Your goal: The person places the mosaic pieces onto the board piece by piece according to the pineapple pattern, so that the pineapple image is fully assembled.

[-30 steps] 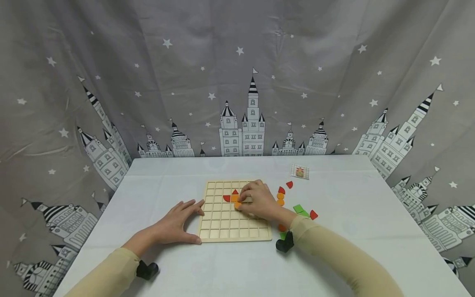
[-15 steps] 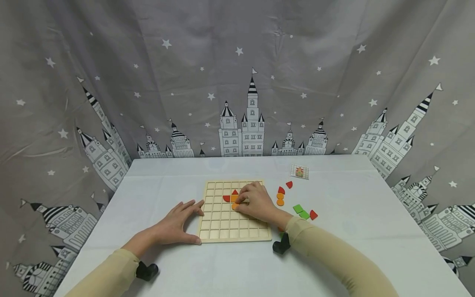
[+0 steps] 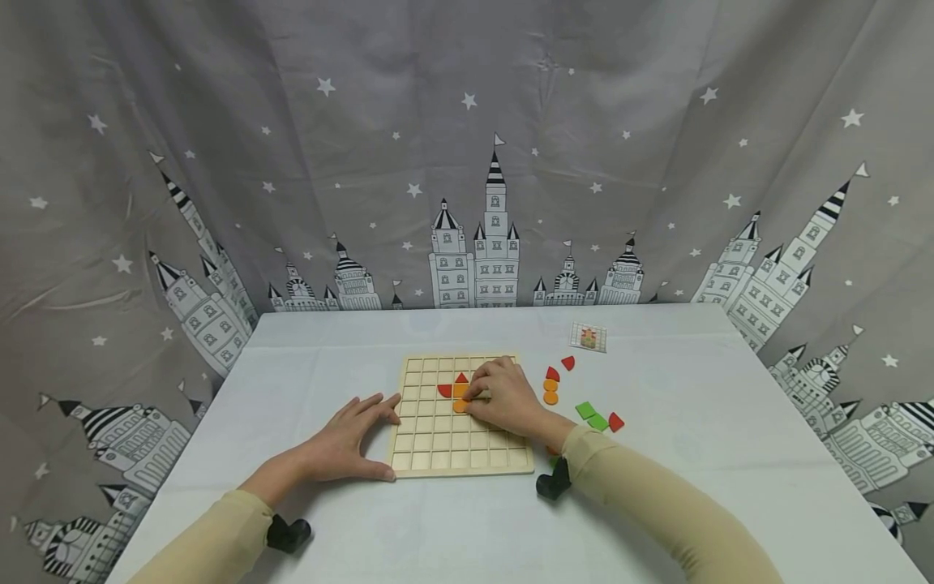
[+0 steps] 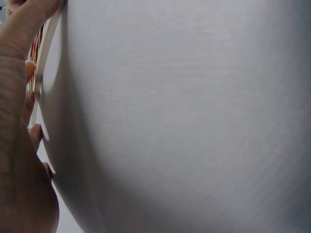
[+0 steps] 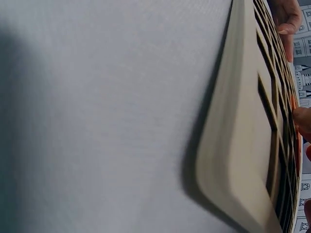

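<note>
A wooden grid board lies flat on the white table. My left hand rests at its left edge, fingers spread and fairly straight, fingertips on the rim. Over the board's right half, my right hand has its thumb and fingertips on an orange disc and pinches its right side. Just above the disc sits an orange square, with a red quarter-circle to its left and a red triangle above. The right fingers hide the cells beyond. In the right wrist view, a fingertip meets something orange.
Right of the board lie two orange discs, several red quarter-circles and green squares. More pieces are partly hidden under the right wrist. Farther back is a small pattern card. A grey castle-print curtain stands behind the table.
My right hand has shifted slightly left, and the orange disc has slid left to lie under the orange square. The left hand has stayed at the board's edge.
</note>
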